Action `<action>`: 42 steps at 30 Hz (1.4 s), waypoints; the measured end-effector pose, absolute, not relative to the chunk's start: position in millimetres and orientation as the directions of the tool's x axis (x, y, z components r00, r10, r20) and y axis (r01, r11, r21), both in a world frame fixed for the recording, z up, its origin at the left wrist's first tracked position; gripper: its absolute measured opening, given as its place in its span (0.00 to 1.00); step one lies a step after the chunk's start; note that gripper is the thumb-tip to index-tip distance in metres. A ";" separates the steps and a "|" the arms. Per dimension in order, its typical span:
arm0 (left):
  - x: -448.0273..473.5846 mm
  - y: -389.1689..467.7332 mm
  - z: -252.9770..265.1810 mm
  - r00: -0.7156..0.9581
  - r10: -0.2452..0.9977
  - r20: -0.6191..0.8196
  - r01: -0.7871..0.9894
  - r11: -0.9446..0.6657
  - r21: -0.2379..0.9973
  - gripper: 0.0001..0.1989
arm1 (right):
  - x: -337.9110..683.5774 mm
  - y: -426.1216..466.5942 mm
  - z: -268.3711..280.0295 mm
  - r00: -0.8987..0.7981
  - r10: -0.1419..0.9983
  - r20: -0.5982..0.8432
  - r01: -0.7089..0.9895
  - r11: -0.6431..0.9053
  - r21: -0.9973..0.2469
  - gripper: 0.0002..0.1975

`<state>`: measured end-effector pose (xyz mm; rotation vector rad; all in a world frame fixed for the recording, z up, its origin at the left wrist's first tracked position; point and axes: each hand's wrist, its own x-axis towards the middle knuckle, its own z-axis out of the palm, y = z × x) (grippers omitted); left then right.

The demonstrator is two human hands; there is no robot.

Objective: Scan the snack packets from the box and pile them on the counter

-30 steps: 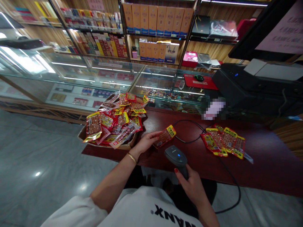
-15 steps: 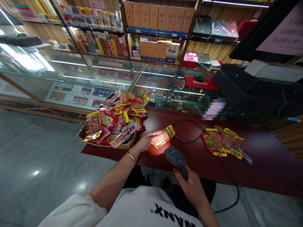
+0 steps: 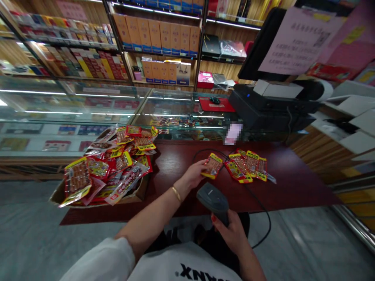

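My left hand [image 3: 195, 174], a gold bangle on its wrist, grips the left edge of a red and yellow snack packet [image 3: 213, 166] just over the dark red counter [image 3: 172, 187]. Wrapped round the handle of a dark grey barcode scanner [image 3: 213, 199] is my right hand [image 3: 231, 228]. The scanner's head points toward the held packet. A small pile of similar packets [image 3: 247, 166] lies right of my left hand. Farther left, a cardboard box [image 3: 137, 193] is heaped with more red and yellow snack packets [image 3: 101, 168].
Behind the counter runs a glass display case [image 3: 111, 105]. At the back right stand a black monitor [image 3: 260, 43] and a black till [image 3: 263, 105]. A red mat [image 3: 211, 104] bears a mouse [image 3: 215, 100]. The scanner's black cable [image 3: 268, 218] hangs over the front edge.
My left hand has carried the packet rightward, closer to the small pile. The bright scanner light on the packet is gone. The view has turned to the right.
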<state>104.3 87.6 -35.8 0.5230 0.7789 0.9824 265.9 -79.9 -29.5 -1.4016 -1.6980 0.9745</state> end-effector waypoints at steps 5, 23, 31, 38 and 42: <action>166.8 114.7 -16.3 0.375 0.879 -0.295 -0.441 0.449 0.777 0.22 | 271.1 -88.2 -32.7 -0.082 0.994 0.071 0.450 0.101 -0.887 0.20; -138.5 -81.3 68.1 -0.300 0.874 0.383 0.944 0.214 0.252 0.24 | 243.9 -65.7 -50.1 -0.203 0.979 -0.007 0.351 0.066 -0.934 0.24; -114.0 -80.0 46.1 -0.251 0.952 0.176 0.954 0.213 0.212 0.26 | 240.2 -71.3 -47.3 -0.201 0.979 -0.029 0.359 0.047 -0.932 0.25; -100.5 -74.9 55.6 -0.314 0.889 0.333 0.907 0.178 0.380 0.33 | 250.9 -75.4 -53.7 -0.192 0.981 -0.040 0.382 0.038 -0.923 0.26; -63.7 -66.9 52.9 -0.151 0.956 0.251 0.853 -0.002 0.521 0.39 | 251.0 -75.5 -48.9 -0.240 0.970 -0.047 0.348 0.041 -0.937 0.23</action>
